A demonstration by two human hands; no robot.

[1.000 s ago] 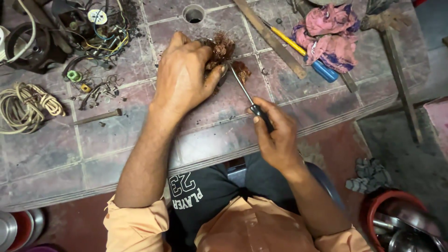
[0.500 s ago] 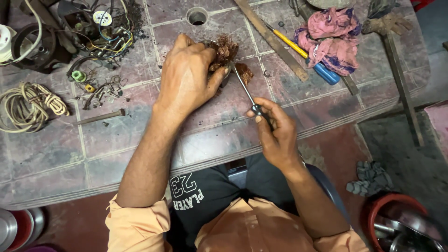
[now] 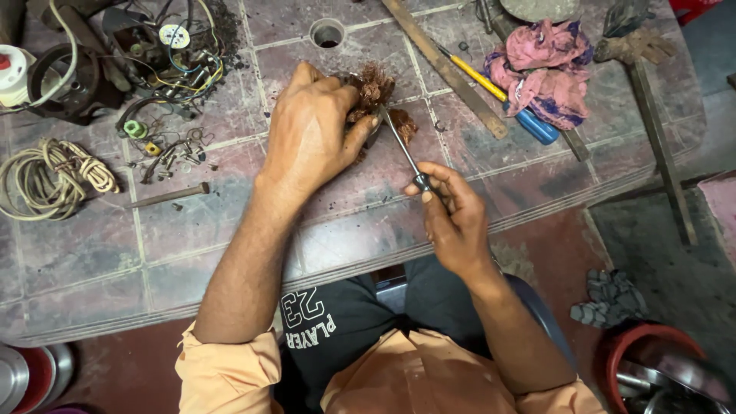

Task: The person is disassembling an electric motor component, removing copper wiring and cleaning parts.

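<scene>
The left hand is pressing down on a clump of reddish-brown copper winding near the far middle of the tiled worktop, fingers curled over it and clamped on the bundle, thumb reaching toward the tool. The right hand is gripping a slim screwdriver by its dark handle, fingers closed tight around it, and the metal shaft is running up and to the left so its tip is meeting the winding just beside the left thumb. A second small tuft of the same copper is lying right of the shaft, touching or nearly touching the main clump.

Off to the left, a coil of pale cord is sitting on the worktop, with a rusty nail-like rod lying near it. Further back on that side, a tangle of coloured wires is spreading beside a dark round motor housing, with small loose bits scattered below it. A round hole is showing in the worktop behind the hands.

To the right, a long flat metal bar is lying diagonally, a yellow-shafted tool with a blue handle is resting just beside it, and a crumpled pink rag is partly covering that blue handle. Down at the lower right, well apart from the hands, a red basin is holding steel vessels
</scene>
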